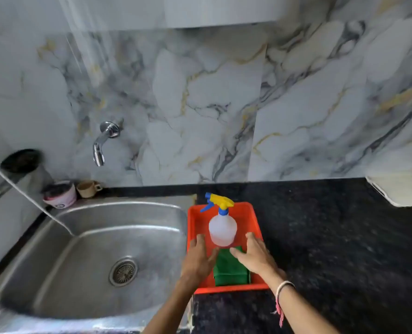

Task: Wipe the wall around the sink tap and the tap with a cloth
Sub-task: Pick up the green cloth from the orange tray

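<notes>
From the head camera, an orange tray sits on the dark counter, hard against the right edge of the steel sink. A folded green cloth lies in the tray's near half, its long side running from the near rim toward the wall, with a spray bottle standing just beyond it. Both hands hover over the tray, fingers spread wide and holding nothing: the left hand at the cloth's left edge, the right hand over its far right corner, thumb across the green. The right hand looks slightly nearer for a pickup. The tap juts from the marble wall above the sink's far left, well apart from the cloth.
</notes>
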